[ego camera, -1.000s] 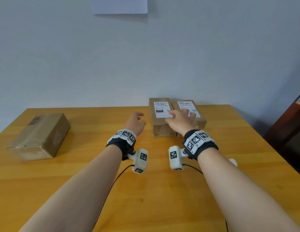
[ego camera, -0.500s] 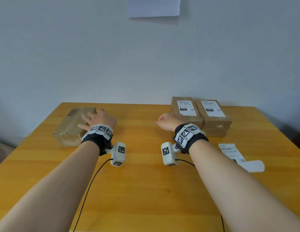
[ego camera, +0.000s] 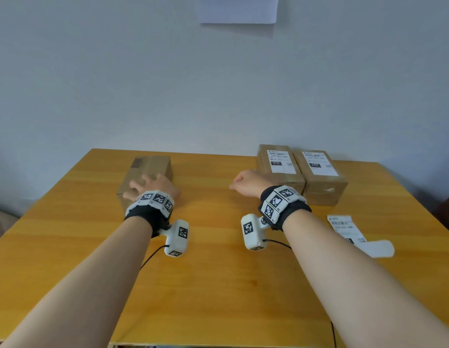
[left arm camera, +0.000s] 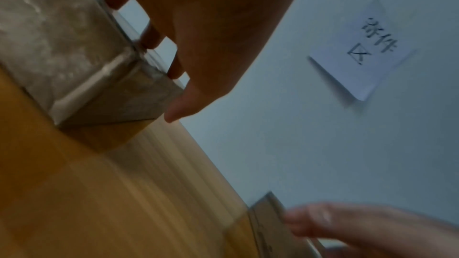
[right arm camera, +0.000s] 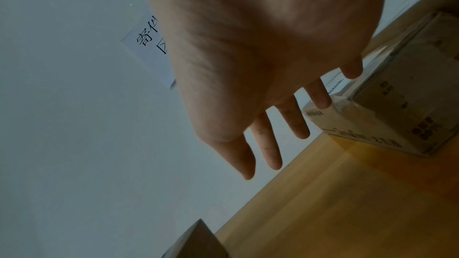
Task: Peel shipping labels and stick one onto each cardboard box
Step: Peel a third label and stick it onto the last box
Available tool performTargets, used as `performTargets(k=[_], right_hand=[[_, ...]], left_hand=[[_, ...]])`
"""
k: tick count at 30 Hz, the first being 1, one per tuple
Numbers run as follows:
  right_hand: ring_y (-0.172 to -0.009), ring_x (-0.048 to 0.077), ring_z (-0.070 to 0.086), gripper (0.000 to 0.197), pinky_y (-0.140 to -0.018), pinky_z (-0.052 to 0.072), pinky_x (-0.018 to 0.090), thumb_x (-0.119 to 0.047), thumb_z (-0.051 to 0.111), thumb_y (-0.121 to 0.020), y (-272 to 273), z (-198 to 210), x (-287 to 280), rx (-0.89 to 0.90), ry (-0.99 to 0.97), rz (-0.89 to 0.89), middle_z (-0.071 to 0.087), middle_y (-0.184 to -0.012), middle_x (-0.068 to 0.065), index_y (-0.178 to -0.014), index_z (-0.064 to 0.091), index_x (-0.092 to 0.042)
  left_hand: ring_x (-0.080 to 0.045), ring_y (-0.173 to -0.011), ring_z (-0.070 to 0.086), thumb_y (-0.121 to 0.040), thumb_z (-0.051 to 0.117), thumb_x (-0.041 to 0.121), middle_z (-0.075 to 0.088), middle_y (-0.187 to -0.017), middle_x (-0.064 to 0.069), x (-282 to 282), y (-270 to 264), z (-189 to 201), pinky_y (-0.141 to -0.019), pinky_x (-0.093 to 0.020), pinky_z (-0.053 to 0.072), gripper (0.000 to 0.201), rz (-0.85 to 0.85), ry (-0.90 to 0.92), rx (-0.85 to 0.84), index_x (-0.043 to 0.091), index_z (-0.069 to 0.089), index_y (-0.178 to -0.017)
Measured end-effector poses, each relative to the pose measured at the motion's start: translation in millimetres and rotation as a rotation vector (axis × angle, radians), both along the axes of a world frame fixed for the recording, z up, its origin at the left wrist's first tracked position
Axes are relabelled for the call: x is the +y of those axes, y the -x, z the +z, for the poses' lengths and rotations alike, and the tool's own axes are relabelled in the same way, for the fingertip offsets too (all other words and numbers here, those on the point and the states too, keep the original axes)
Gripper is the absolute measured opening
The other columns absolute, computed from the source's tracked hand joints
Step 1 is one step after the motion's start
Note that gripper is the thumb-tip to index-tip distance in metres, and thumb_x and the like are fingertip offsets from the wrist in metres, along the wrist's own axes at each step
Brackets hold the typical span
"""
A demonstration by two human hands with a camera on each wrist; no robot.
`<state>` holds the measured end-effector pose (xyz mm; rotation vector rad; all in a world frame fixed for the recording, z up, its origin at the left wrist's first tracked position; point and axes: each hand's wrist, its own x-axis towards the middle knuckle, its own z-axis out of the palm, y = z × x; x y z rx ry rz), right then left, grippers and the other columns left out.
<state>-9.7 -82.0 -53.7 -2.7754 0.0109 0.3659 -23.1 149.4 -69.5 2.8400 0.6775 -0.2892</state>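
Note:
A plain cardboard box [ego camera: 153, 167] with no label stands at the back left of the wooden table [ego camera: 218, 272]. My left hand [ego camera: 153, 187] lies on its top with spread, fairly straight fingers, and in the left wrist view the thumb [left arm camera: 178, 105] sits beside the box [left arm camera: 74, 56]. My right hand [ego camera: 246, 184] hovers over the middle of the table, fingers relaxed and holding nothing. Two boxes [ego camera: 281, 172] [ego camera: 321, 179] with white labels on top stand side by side at the back right. A strip of shipping labels [ego camera: 343, 229] lies flat near the right edge.
The strip's free end of backing [ego camera: 379, 248] curls up off the table at the right. A white paper sign [ego camera: 238, 8] hangs on the wall behind. Both wrists carry camera units with cables trailing toward me.
My left hand has moved left from beside the labelled boxes onto the plain box. My right hand has come off a labelled box and drifted left. The head view has swung left.

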Motion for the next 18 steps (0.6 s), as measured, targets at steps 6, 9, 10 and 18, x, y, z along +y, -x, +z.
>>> performTargets(k=[6,9,10,18], right_hand=[[-0.086,0.030,0.074,0.035,-0.076,0.059,0.036,-0.025,0.051,-0.101,27,12,-31,0.034,-0.142,-0.063,0.077,-0.109,0.016,-0.113,0.074,-0.002],[-0.052,0.020,0.063,0.028,-0.053,0.047,0.026,-0.021,0.050,-0.103,42,13,-61,0.177,-0.055,-0.091,0.080,-0.090,0.011,-0.101,0.073,-0.007],[-0.049,0.020,0.060,0.026,-0.053,0.048,0.026,-0.022,0.052,-0.103,47,14,-73,0.215,-0.015,-0.112,0.079,-0.087,0.010,-0.099,0.072,-0.007],[-0.072,0.023,0.059,0.020,-0.073,0.049,0.034,-0.019,0.052,-0.104,61,-11,-180,0.191,0.266,-0.364,0.061,-0.082,0.008,-0.094,0.062,-0.005]], left_hand=[[-0.044,-0.151,0.009,-0.093,0.049,0.035,0.030,-0.163,-0.004,-76,19,9,-0.116,-0.065,0.011,0.049,-0.271,0.018,0.018,0.029,0.055,-0.141],[-0.047,-0.151,0.010,-0.096,0.046,0.039,0.026,-0.165,-0.002,-119,27,12,-0.117,-0.067,0.008,0.046,-0.405,0.098,0.057,0.032,0.057,-0.140],[-0.047,-0.151,0.008,-0.095,0.046,0.040,0.024,-0.166,-0.003,-134,29,13,-0.117,-0.068,0.007,0.047,-0.439,0.121,0.070,0.035,0.056,-0.141],[-0.044,-0.152,0.007,-0.077,0.049,0.045,0.021,-0.165,-0.013,-206,38,8,-0.116,-0.071,0.007,0.061,-0.496,0.131,0.113,0.027,0.061,-0.134]])
